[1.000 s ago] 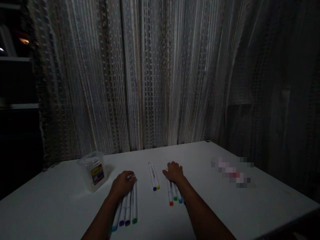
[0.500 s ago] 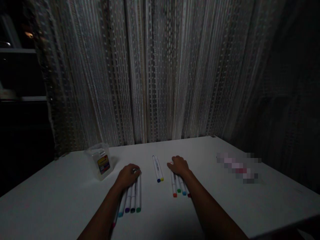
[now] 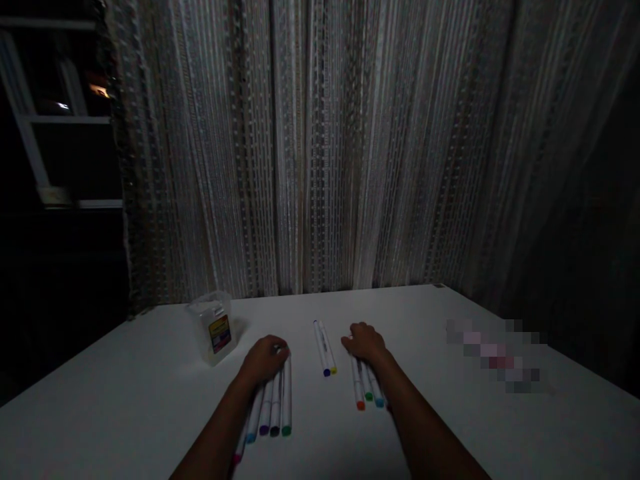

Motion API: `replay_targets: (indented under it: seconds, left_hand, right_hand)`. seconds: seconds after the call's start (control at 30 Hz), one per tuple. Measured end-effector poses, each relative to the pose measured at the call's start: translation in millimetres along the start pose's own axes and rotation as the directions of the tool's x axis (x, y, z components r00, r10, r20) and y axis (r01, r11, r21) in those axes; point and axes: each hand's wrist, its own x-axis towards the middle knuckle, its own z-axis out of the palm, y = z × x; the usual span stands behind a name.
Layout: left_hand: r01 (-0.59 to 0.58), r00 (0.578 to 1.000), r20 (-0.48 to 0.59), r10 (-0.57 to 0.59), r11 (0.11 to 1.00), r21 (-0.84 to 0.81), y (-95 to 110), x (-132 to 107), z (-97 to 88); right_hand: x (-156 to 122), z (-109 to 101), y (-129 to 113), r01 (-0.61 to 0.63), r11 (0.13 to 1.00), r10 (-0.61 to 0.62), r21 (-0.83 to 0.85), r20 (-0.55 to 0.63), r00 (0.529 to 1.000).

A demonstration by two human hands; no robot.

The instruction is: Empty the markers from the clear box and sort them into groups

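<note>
My left hand (image 3: 265, 359) lies with curled fingers over the far ends of a row of several white markers (image 3: 273, 412) whose coloured caps point toward me. My right hand (image 3: 364, 341) rests the same way, fingers bent down, on another row of white markers (image 3: 367, 385) with orange, green and blue caps. Between the two hands lie two loose markers (image 3: 325, 347), blue-tipped and yellow-tipped, touched by neither hand.
A clear plastic tub (image 3: 214, 328) with a coloured label stands on the white table (image 3: 125, 400) left of my left hand. A blurred patch (image 3: 495, 355) sits at the right. A striped curtain (image 3: 320, 147) hangs behind the table's far edge.
The view has shifted a little; both hands stay on their rows of markers in the same pose. Nothing was picked up or let go.
</note>
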Motion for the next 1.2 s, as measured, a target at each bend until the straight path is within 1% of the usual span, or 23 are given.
replay_targets:
  seconds: [0.17, 0.3, 0.4, 0.47, 0.57, 0.63, 0.7, 0.8, 0.9, 1.1, 1.2]
  left_hand:
    - [-0.001, 1.0, 0.004, 0.001, 1.0, -0.005, 3, 0, -1.7]
    - [0.0, 1.0, 0.02, 0.001, 1.0, -0.029, 0, 2, 0.5]
    - [0.011, 1.0, 0.028, -0.01, 0.999, -0.039, -4, 3, 2.4]
    - [0.01, 1.0, 0.025, -0.009, 0.999, -0.054, -7, 3, 3.7]
    - [0.0, 1.0, 0.005, 0.001, 0.995, -0.102, -8, 4, 5.5]
    - [-0.018, 1.0, -0.001, 0.018, 0.992, -0.129, -7, 3, 5.9]
    - [-0.038, 0.999, 0.013, 0.04, 0.993, -0.114, -5, 2, 5.3]
    - [-0.058, 0.997, 0.048, 0.06, 0.998, -0.038, -2, 0, 3.2]
    - [-0.058, 0.997, 0.057, 0.058, 0.998, 0.003, 1, -1, 1.4]
    - [-0.043, 0.997, 0.057, 0.044, 0.999, -0.024, -2, 1, 2.5]
    - [-0.028, 0.998, 0.058, 0.029, 0.999, -0.032, -4, 3, 3.7]
  right_hand:
    - [-3, 0, 7, -0.001, 1.0, 0.001, 0.013, -0.008, 1.0]
    - [-3, 1, 6, 0.001, 1.0, -0.001, 0.015, -0.011, 1.0]
    - [-2, 1, 8, -0.006, 0.999, 0.007, 0.035, -0.035, 0.999]
    - [-1, -2, 13, -0.026, 0.998, 0.029, 0.055, -0.055, 0.998]
    - [0, -10, 22, -0.096, 0.992, 0.101, 0.081, -0.066, 0.993]
    - [0, -14, 27, -0.14, 0.987, 0.143, 0.079, -0.038, 0.989]
    - [1, -15, 29, -0.156, 0.986, 0.156, 0.063, 0.004, 0.988]
    - [1, -13, 27, -0.146, 0.988, 0.144, 0.043, 0.036, 0.989]
    - [1, -11, 24, -0.139, 0.99, 0.137, 0.039, 0.034, 0.99]
    - [0, -12, 25, -0.128, 0.99, 0.128, 0.05, 0.005, 0.992]
    - [2, -9, 25, -0.089, 0.994, 0.091, 0.069, -0.029, 0.995]
